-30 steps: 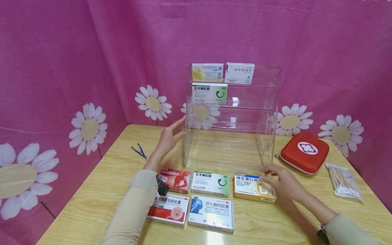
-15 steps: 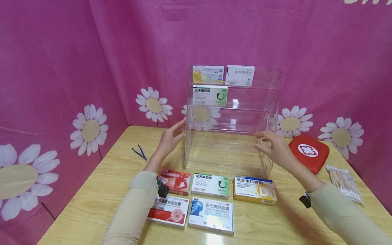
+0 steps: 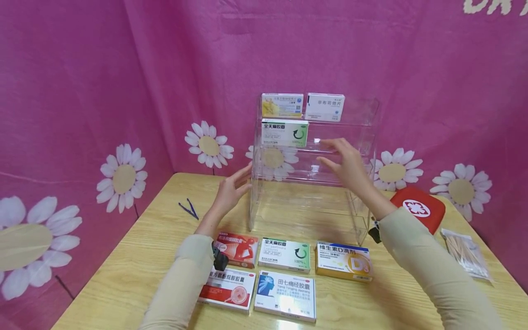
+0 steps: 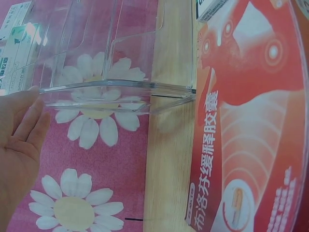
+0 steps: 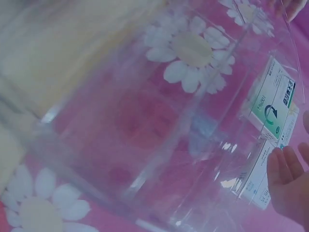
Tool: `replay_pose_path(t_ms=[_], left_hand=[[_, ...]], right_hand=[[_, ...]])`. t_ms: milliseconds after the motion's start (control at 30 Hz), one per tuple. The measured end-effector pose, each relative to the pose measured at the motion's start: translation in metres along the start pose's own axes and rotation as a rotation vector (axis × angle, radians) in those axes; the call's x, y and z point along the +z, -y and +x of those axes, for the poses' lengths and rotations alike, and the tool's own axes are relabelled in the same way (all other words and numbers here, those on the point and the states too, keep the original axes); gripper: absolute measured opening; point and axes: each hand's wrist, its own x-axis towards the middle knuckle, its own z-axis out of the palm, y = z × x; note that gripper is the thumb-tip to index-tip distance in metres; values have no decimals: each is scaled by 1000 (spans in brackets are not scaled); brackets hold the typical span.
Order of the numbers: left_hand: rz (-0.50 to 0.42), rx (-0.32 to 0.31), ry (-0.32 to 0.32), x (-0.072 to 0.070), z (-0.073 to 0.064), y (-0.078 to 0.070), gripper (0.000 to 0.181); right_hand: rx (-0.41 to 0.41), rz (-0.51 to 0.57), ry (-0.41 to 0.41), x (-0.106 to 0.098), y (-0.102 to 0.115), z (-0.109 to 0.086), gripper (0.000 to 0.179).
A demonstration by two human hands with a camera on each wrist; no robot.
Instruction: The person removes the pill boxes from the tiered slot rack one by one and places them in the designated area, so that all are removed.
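Note:
A clear acrylic tiered rack stands on the table. On its top tier sit a yellow-white medicine box and a white medicine box; a green-white medicine box is on the tier below, at left. My left hand rests extended fingers against the rack's left side, also seen in the left wrist view. Before the middle tiers, right of the green-white box, my right hand holds nothing, thumb and fingers apart. In the right wrist view its fingers appear near the boxes; contact cannot be told.
Before the rack lie a red box, a second green-white box, a yellow-blue vitamin D box, a red-white box and a blue-white box. Blue tweezers, a red case and bagged cotton swabs flank the rack.
My right hand has risen from beside the vitamin D box, up and leftward to the rack's middle tiers. My left hand stays at the rack's side. The head view has tilted slightly upward.

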Motion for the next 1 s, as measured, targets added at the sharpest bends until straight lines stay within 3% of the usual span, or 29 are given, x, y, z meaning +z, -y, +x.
replay_pose_path(t_ms=[167,467,767,1000], left_hand=[[-4,-4,4,0,-1,0,58],[-10,-3,9,-1,-1,-1,57],[-11,19,17,0,-1,1,58],[-7,35,8,-2,0,3,59]], right_hand=[[9,-34,-22,10,-2,28,48],[78,-135,46,24,-7,62,55],[137,-116,109,35,-7,71,45],[149,-48,55,44,-3,72,39]])
